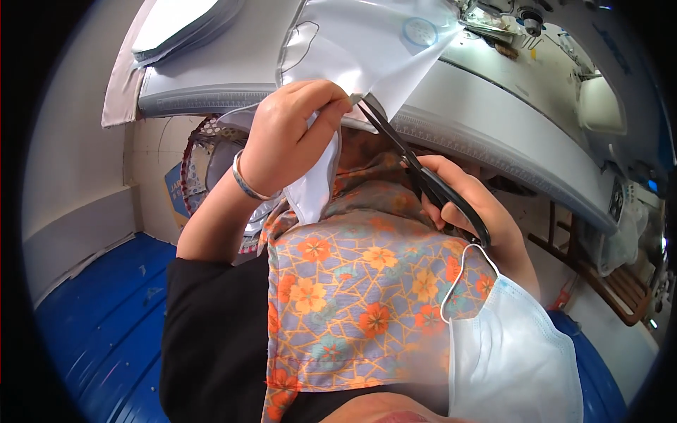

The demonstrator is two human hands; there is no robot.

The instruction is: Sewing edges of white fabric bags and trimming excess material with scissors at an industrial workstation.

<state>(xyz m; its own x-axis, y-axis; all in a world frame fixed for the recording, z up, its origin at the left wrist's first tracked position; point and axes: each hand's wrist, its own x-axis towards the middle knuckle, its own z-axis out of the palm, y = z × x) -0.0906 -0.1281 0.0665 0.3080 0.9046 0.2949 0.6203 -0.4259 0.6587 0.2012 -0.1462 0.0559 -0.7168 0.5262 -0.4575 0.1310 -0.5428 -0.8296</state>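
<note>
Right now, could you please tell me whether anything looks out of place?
Yes: at lower right, the pale blue face mask hangs askew beside the flowered apron, odd because it sits sideways, not worn straight.

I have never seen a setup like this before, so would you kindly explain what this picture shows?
There is no robot here: these are a person's own bare hands, seen by a wide fisheye camera worn on the head and looking down, so straight edges bend. The right hand holds black scissors, pointing toward the left hand. Its fingertips are pinched together beside the blade tips; what exactly they grip is too small to tell. On the pale table lie a shiny white sheet and a pale stack. Below are a floral apron and a light-blue face mask.
</note>
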